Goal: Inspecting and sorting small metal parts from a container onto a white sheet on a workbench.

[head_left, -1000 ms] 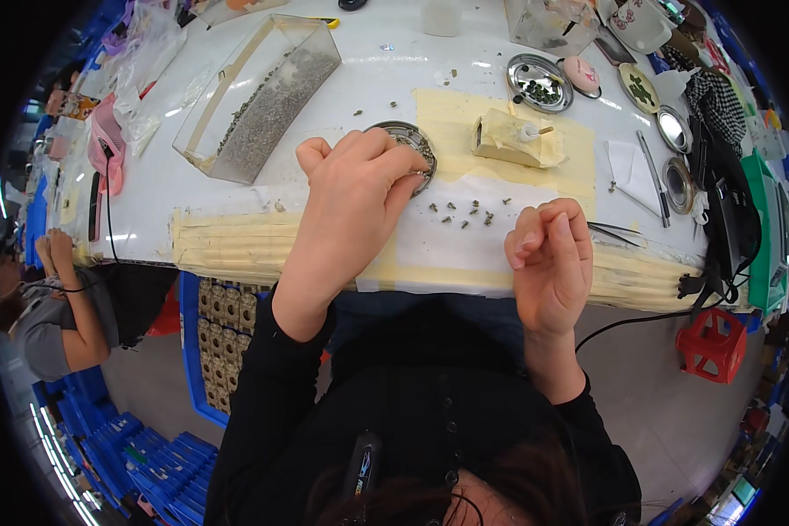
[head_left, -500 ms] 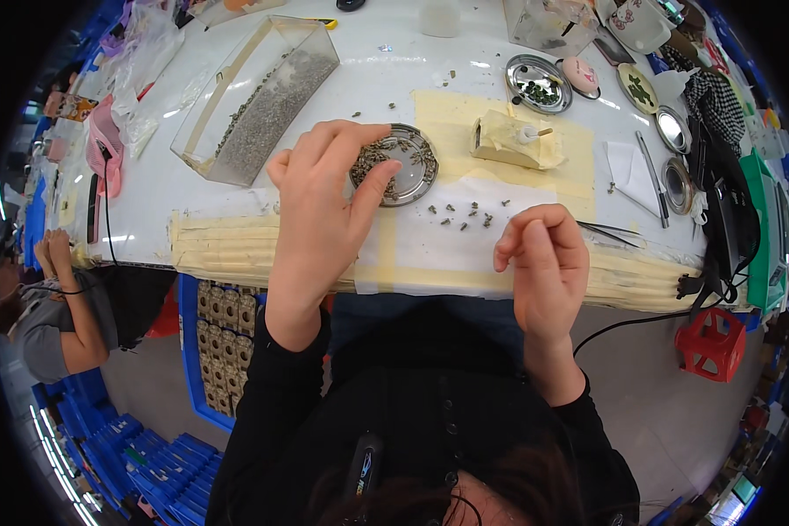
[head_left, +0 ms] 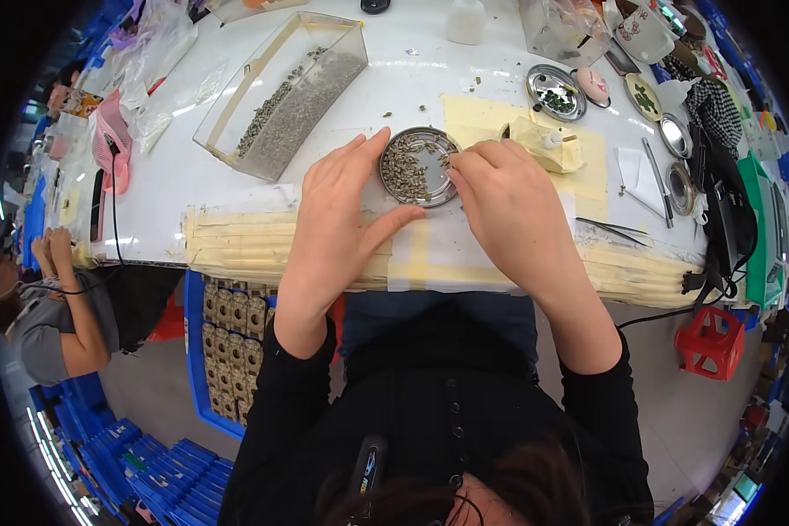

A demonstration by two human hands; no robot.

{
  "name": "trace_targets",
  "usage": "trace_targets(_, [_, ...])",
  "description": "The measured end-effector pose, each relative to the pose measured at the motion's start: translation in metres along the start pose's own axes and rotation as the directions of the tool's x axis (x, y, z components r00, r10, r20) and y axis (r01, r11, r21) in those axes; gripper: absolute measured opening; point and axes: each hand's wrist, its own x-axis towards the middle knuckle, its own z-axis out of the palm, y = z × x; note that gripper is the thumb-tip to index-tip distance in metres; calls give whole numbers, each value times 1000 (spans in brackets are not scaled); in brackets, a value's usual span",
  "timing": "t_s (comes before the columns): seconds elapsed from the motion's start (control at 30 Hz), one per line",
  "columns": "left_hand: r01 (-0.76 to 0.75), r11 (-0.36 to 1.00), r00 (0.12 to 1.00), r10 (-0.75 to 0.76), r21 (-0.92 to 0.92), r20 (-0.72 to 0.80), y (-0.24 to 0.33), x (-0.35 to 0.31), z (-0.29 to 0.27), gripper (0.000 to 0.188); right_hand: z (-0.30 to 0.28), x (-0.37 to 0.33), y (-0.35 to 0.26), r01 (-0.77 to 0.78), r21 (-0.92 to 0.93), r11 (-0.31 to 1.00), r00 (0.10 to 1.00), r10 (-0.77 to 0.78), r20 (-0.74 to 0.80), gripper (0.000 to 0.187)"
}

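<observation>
A round shallow metal dish [head_left: 433,161] sits on the table with many small metallic parts [head_left: 401,172] in it, heaped toward its left side. My left hand [head_left: 337,215] curves round the dish's left side, thumb and fingers spread apart, the index fingertip and thumb close to its rim. At the right rim, my right hand [head_left: 515,206] has its thumb and fingers pinched together; whatever they hold is hidden. White paper [head_left: 447,254] lies under and in front of the hands.
A clear bin [head_left: 302,110] of similar small parts stands at the back left. Right of the dish are a tape-covered block [head_left: 548,145], tweezers [head_left: 611,230] and a metal dish of dark green pieces [head_left: 557,92]. A blue crate [head_left: 197,351] is below the table edge; another person sits at left.
My right hand has moved left and forward to the dish's right rim, covering the loose parts on the paper. My left hand has opened wider and drawn back from over the dish. The view has shifted.
</observation>
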Motion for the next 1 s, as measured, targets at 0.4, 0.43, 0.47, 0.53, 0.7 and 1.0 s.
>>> trace_targets(0.4, [-94, 988, 977, 67, 125, 203, -51, 82, 1, 13, 2, 6, -15, 16, 24, 1000, 999, -17, 36, 17])
trace_targets(0.43, [-79, 991, 973, 53, 112, 224, -52, 88, 4, 14, 3, 3, -16, 13, 24, 1000, 1000, -13, 16, 16])
trace_targets(0.47, [-65, 993, 968, 38, 99, 246, -52, 94, 7, 14, 5, 2, -16, 11, 24, 1000, 1000, -11, -3, 16])
trace_targets(0.53, [-33, 999, 961, 26, 21, 274, -51, 103, 13, 14, 7, 2, -16, 20, 31, 999, 1000, -19, -23, 16])
trace_targets(0.7, [76, 979, 945, -10, -189, 328, -49, 111, 14, 17, 7, 0, -11, 20, 92, 996, 999, -16, -42, 14])
trace_targets(1.0, [277, 952, 833, -169, -133, 527, -37, 128, 12, 17, 10, -4, -5, 4, 193, 981, 997, 10, -73, 14])
